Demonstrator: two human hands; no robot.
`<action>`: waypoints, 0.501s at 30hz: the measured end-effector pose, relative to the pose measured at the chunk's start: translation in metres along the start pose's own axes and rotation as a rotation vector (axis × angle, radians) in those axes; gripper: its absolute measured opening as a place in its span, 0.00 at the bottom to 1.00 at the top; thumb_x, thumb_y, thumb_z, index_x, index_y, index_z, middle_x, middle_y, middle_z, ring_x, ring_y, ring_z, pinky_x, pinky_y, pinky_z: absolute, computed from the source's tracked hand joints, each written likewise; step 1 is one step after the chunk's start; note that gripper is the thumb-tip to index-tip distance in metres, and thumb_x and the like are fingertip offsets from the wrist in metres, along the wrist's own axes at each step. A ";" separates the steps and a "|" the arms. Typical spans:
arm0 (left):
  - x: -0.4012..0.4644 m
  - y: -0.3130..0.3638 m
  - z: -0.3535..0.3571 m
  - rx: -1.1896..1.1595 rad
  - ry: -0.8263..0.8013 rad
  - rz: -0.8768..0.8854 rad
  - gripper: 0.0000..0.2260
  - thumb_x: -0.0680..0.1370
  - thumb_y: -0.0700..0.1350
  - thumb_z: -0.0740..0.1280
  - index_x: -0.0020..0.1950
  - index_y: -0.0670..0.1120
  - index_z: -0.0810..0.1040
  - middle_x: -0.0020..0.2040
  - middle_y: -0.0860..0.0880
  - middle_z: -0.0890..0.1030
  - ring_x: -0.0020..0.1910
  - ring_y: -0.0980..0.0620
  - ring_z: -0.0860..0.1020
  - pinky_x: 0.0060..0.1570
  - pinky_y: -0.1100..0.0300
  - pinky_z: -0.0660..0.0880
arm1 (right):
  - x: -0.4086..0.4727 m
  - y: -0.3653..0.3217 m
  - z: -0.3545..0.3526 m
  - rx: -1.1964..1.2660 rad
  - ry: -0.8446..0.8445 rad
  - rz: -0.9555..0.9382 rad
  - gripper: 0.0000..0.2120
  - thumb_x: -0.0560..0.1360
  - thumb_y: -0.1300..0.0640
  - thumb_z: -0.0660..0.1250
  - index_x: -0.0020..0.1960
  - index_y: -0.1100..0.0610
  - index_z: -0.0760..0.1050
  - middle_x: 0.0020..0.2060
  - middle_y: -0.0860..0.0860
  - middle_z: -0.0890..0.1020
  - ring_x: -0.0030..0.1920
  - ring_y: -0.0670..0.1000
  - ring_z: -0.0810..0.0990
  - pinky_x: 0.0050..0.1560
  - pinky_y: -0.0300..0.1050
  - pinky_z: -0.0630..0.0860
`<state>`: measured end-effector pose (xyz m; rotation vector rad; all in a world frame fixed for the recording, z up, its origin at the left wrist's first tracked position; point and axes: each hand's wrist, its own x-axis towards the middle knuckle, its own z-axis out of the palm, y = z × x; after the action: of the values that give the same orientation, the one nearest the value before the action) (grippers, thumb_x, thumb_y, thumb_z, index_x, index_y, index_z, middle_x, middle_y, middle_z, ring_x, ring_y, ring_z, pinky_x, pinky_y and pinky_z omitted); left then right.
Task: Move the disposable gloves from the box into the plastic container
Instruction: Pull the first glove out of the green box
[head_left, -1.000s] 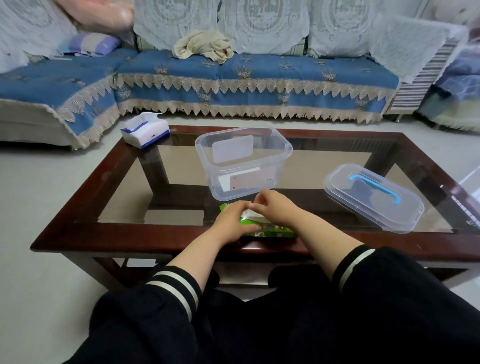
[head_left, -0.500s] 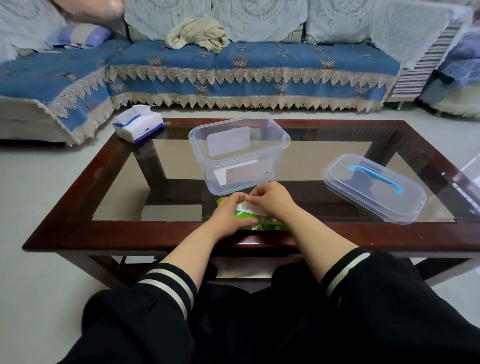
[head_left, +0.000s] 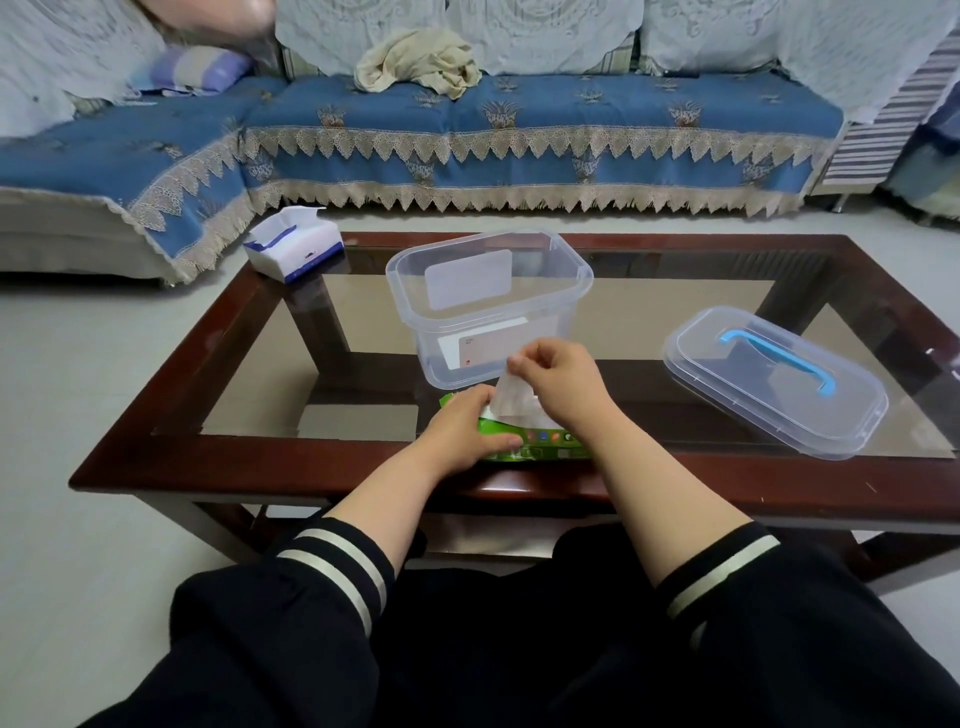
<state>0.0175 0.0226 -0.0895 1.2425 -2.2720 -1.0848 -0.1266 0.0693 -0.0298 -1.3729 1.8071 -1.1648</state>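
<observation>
right hand (head_left: 558, 382) now pinches a thin translucent glove (head_left: 511, 397) up from the flat green box (head_left: 540, 448), left hand (head_left: 465, 434) gripping it; transfer begins.

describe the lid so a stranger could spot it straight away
Start at the glass-topped coffee table and look to its right end. The lid lies there flat, apart from the open plastic container in the middle. It alone is shallow and clear with a bright blue handle on top.
</observation>
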 end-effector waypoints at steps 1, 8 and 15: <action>0.000 0.001 0.000 0.021 0.006 -0.010 0.19 0.69 0.49 0.77 0.55 0.52 0.73 0.55 0.54 0.77 0.59 0.50 0.74 0.62 0.48 0.71 | 0.000 -0.004 -0.004 0.096 0.047 -0.028 0.07 0.76 0.57 0.67 0.40 0.55 0.76 0.33 0.47 0.78 0.37 0.47 0.75 0.45 0.47 0.74; 0.003 0.022 -0.013 0.180 -0.109 -0.051 0.32 0.70 0.51 0.76 0.70 0.51 0.67 0.60 0.54 0.72 0.65 0.52 0.72 0.67 0.56 0.67 | 0.004 -0.021 -0.031 0.648 0.324 -0.150 0.03 0.78 0.61 0.66 0.48 0.60 0.78 0.40 0.51 0.80 0.41 0.44 0.77 0.47 0.39 0.75; -0.015 0.045 -0.081 -0.359 0.310 -0.107 0.18 0.83 0.55 0.54 0.44 0.49 0.78 0.42 0.53 0.84 0.42 0.58 0.83 0.50 0.55 0.77 | 0.013 -0.024 -0.035 0.799 0.313 -0.202 0.06 0.76 0.64 0.67 0.44 0.55 0.80 0.35 0.44 0.82 0.39 0.42 0.78 0.44 0.34 0.74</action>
<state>0.0490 0.0118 -0.0015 1.2875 -1.7122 -1.1800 -0.1489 0.0651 0.0080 -0.9292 1.1523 -2.0102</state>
